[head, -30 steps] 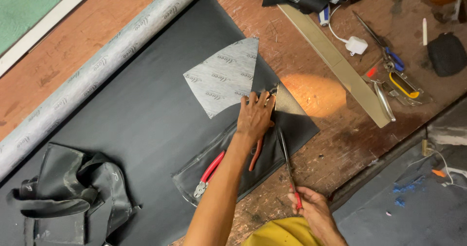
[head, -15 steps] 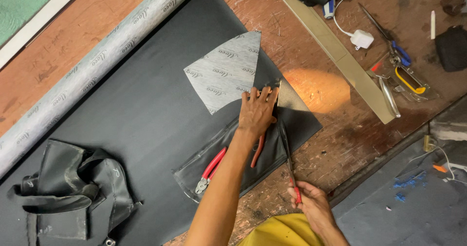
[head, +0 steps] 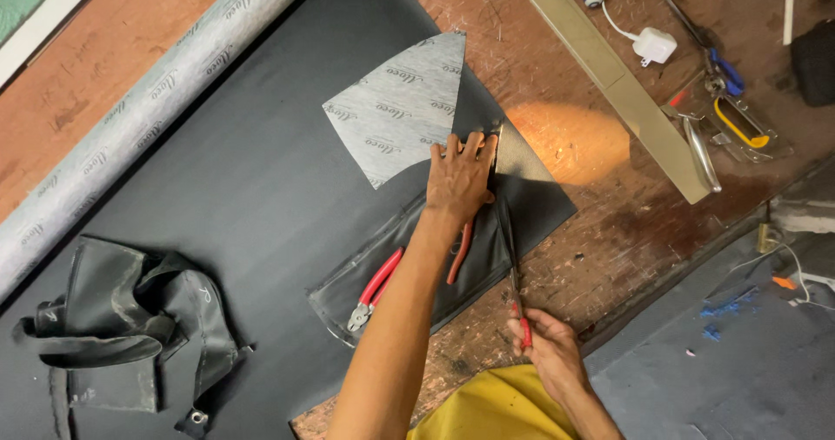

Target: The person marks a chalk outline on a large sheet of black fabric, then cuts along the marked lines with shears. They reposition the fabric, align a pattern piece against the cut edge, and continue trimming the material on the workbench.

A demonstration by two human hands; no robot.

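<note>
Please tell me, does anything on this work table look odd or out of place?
Red-handled pliers lie under the left hand's forearm, on the dark material being cut, close to the right hand's blade. The wooden tabletop is scratched and worn.

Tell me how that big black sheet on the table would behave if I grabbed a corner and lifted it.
The black sheet would probably flop and drape rather than stay flat: it unrolls from a roll, and its corner has folded over to show the pale grey underside. It likely slides on the wooden table, since the left hand presses it down while the right hand cuts with scissors.
</note>
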